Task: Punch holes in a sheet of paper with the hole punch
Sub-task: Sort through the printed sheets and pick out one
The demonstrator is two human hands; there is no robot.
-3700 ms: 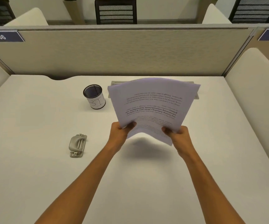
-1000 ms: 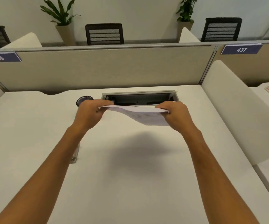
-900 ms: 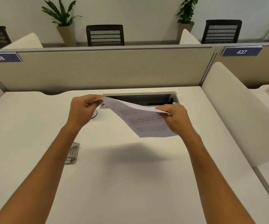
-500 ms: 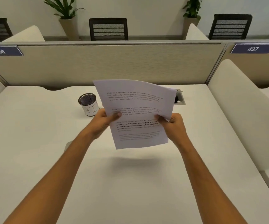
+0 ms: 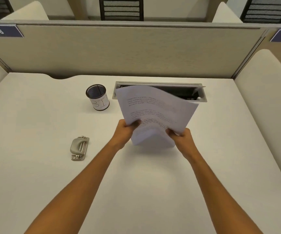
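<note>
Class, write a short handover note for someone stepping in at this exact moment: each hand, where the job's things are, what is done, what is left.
Left hand: grips the paper's lower left edge.
Right hand: grips its lower right edge.
Paper: held above the desk, bowed, print facing the person.
Punch: on the desk, left of the hands, untouched.
Done: paper picked up.
Left: feed the paper's edge into the punch, press.

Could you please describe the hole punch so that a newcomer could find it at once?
Start at the white desk. Left of the person's left forearm, nearer than the black mesh cup, lies the small grey metal hole punch. It alone is flat, low and metallic, with a shiny bar along its top.
</note>
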